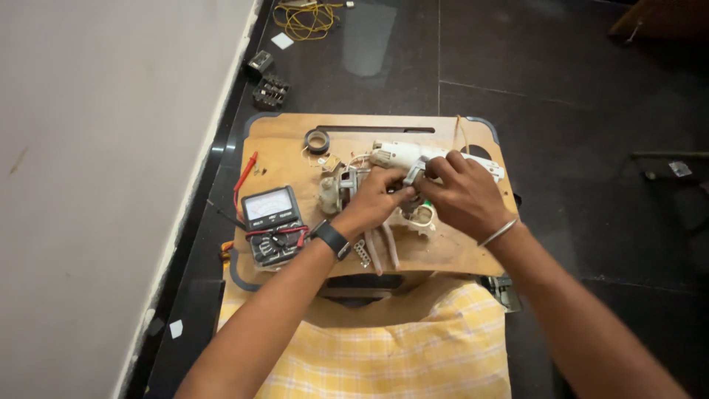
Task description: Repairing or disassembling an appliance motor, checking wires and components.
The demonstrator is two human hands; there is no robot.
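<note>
1. Head view: the left hand and right hand meet over the middle of a small wooden board that rests across the person's lap, which is covered by a yellow checked cloth.
2. Both hands are closed on a small grey part of an opened white appliance. The left fingers pinch it from the left and the right fingers press on it from the right, which looks like a way to hold it steady from 2 sides.
3. The appliance lies across the far middle of the board, its long white body running right behind the right hand. A metal motor piece sits just left of the left hand.
4. A black meter with red leads lies at the near left of the board, dial facing up, probably so it can be read at a glance.
5. A roll of black tape lies flat at the far left of the board. Loose plastic strips lie near the left wrist.
6. No box or tray is in sight; the board bears all the parts. On the dark floor beyond it lie yellow wire and a black block.
</note>
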